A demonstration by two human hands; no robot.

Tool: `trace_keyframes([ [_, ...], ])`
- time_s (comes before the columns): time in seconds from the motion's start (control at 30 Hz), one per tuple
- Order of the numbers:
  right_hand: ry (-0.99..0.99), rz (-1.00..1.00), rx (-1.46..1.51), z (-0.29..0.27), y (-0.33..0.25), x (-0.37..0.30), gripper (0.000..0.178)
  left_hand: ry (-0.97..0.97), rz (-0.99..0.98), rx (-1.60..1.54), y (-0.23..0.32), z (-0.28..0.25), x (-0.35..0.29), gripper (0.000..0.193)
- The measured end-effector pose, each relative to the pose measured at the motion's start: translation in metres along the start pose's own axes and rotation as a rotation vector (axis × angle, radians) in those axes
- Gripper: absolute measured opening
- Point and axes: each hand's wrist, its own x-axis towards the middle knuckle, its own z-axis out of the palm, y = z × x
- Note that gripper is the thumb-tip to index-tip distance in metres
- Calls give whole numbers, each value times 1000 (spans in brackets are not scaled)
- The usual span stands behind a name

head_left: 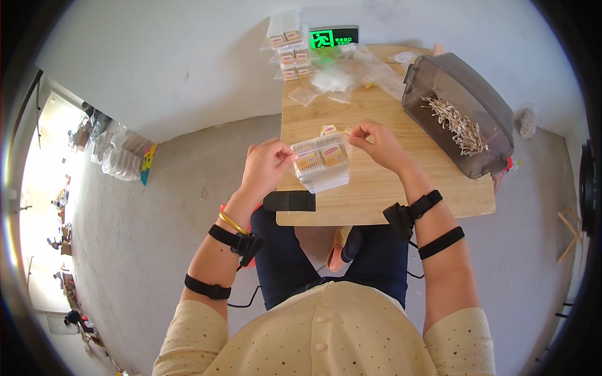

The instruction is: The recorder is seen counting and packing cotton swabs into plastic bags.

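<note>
Between my hands, over the near left part of the wooden table (382, 194), is a clear plastic bag of cotton swabs (322, 161) with yellow and red labels. My left hand (266, 164) pinches the bag's left edge. At its upper right corner, the fingertips of my right hand (379, 145) are pressed together on the plastic. The bag's lower end hangs loose and looks see-through. Just behind it, a small yellow label card (328, 130) lies on the table, partly hidden by the bag.
A grey bin (448, 147) holding loose cotton swabs stands tilted at the right. Filled packs (288, 56) are stacked at the far left, beside loose clear bags (338, 76). A lit green exit sign (322, 39) is behind them. A black strip (290, 201) sits at the near left edge.
</note>
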Motion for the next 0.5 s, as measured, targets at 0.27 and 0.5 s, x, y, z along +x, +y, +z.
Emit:
trace_keyframes([
  [0.27,-150,273,146,2,9,0,20,-138,-378,-383,-49,14,-12,22],
  [0.5,-155,497,472,24,36,0,18,-107,-649,-774,-57,44,-20,28],
])
